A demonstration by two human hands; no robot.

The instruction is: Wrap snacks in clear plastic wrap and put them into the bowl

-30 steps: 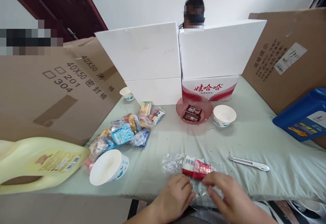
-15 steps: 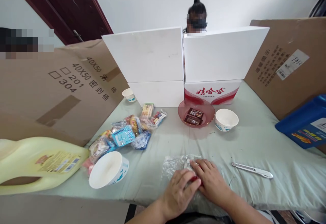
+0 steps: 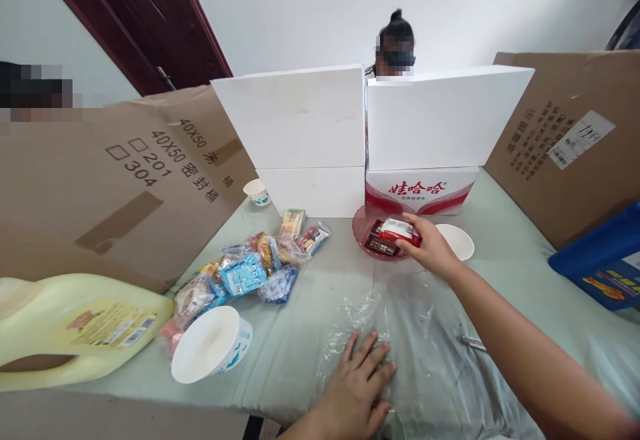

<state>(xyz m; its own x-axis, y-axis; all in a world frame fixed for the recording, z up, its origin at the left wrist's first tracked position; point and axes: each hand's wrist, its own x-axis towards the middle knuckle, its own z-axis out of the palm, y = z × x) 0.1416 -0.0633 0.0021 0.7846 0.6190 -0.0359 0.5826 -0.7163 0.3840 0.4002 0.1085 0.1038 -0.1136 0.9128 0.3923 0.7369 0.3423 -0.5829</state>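
Note:
My right hand (image 3: pixel 429 245) grips a red and white snack packet (image 3: pixel 400 231) over the pink glass bowl (image 3: pixel 361 248). Under the packet, dark brown wrapped snacks (image 3: pixel 381 247) lie in that bowl. Fingers spread, my left hand (image 3: pixel 361 380) rests flat on a clear plastic bag (image 3: pixel 400 313) near the table's front edge. A white paper bowl (image 3: pixel 457 241) stands just right of the pink one, partly behind my right hand. My right forearm covers most of the utility knife (image 3: pixel 474 343).
Several packaged snacks (image 3: pixel 245 273) are heaped on the left, behind a tilted paper bowl (image 3: pixel 210 343). A yellow jug (image 3: pixel 85 327) lies at far left, a blue container (image 3: pixel 600 253) at right. White boxes (image 3: pixel 310 120) and brown cartons (image 3: pixel 165 180) wall the table; a person (image 3: pixel 397 40) is behind.
My right hand has moved forward from the plastic bag to the pink bowl, carrying the red and white packet. My left hand has flattened out on the bag. The view has shifted slightly.

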